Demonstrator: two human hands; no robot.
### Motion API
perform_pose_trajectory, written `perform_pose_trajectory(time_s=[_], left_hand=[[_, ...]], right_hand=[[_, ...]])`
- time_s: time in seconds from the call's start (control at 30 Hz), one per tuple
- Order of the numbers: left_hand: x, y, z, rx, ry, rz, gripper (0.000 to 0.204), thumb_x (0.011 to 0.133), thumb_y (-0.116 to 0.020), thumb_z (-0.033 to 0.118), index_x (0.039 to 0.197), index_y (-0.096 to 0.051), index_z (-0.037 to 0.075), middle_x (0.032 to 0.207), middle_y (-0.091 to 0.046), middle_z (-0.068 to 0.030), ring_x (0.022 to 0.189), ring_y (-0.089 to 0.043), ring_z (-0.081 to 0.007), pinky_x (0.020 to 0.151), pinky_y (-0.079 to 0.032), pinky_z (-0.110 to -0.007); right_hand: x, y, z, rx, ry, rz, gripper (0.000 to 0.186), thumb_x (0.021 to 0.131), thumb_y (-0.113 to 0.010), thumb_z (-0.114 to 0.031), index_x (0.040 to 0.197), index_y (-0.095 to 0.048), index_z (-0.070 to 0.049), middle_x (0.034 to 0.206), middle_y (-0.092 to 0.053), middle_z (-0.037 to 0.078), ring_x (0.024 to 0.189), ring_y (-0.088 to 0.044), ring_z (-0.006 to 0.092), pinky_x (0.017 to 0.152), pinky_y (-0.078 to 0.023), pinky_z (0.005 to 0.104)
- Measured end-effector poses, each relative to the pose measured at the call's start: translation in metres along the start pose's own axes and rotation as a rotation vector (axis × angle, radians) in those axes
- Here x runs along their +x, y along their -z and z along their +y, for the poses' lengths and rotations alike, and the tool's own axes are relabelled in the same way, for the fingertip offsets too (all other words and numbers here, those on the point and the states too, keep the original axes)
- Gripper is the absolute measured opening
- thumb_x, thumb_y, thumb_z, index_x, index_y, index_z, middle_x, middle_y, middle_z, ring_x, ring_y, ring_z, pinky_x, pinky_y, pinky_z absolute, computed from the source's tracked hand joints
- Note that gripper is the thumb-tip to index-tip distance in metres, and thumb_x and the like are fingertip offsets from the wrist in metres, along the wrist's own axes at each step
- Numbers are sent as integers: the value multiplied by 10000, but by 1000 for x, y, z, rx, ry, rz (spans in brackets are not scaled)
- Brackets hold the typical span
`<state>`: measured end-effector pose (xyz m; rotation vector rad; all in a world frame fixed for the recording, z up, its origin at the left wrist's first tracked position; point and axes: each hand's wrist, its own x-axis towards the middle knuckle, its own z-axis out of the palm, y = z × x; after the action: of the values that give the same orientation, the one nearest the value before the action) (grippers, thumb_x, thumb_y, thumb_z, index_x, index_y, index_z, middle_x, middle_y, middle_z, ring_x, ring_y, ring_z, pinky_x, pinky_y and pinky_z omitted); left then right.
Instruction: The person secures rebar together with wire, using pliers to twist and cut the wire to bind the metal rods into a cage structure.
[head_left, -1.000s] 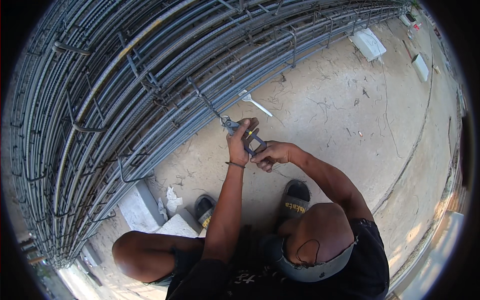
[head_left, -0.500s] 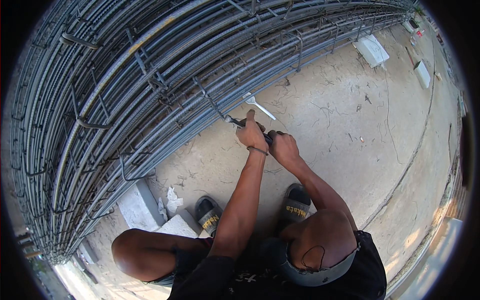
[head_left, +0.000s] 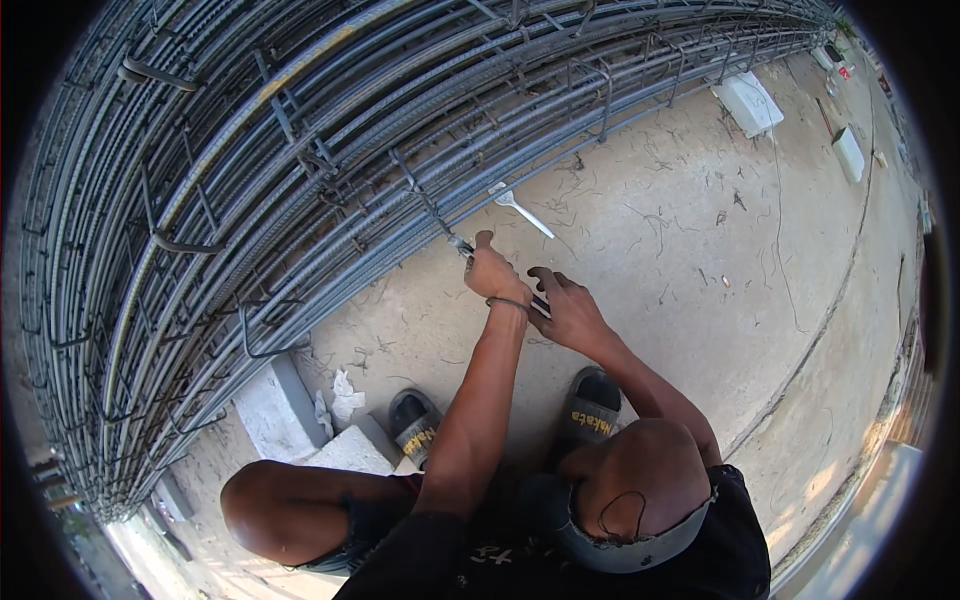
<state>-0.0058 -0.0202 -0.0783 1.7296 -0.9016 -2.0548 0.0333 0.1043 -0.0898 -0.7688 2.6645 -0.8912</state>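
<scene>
Wrapped round the dark pliers, my left hand (head_left: 496, 277) is closed at the edge of the rebar cages (head_left: 260, 190). The jaws of the pliers (head_left: 461, 246) meet a short vertical piece of twisted steel or wire on the nearest bars; the exact contact is too small to make out. My right hand (head_left: 567, 312) grips the lower end of the handles, with some fingers raised and loosely curled. A white plastic utensil-like piece (head_left: 527, 216) lies on the concrete floor (head_left: 680, 280) just above my hands.
Pale blocks (head_left: 277, 406) and crumpled white scraps (head_left: 346, 398) lie left of my sandalled feet (head_left: 590, 400). Another white block (head_left: 750, 102) and a narrow slab (head_left: 848, 152) rest at upper right. Wire offcuts are scattered over the floor. My bent knees frame the lower edge.
Both hands have shifted right from a second ago and turned with the pliers, backs now upward. Since half a second ago my right hand has lowered slightly and loosened its upper fingers.
</scene>
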Motion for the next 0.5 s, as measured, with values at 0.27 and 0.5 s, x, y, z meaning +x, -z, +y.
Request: perform_pose_trajectory(time_s=[0.27, 0.5], left_hand=[[-24, 8, -5, -11, -184, -137, 249, 748, -702, 244, 704, -527, 72, 649, -465, -2, 555, -426, -121, 506, -342, -296], [-7, 47, 7, 186, -174, -347, 579, 761, -734, 192, 1223, -500, -68, 823, -620, -85, 710, -575, -147, 595, -473, -271]], right_hand=[[9, -6, 11, 221, -162, -118, 599, 671, -704, -146, 1189, -430, -21, 810, -611, 171, 603, -615, 299, 532, -509, 369], [-11, -22, 5, 2205, -490, -832, 472, 702, -517, -333, 1103, -467, -89, 863, -518, 83, 570, -457, 170, 571, -431, 368]])
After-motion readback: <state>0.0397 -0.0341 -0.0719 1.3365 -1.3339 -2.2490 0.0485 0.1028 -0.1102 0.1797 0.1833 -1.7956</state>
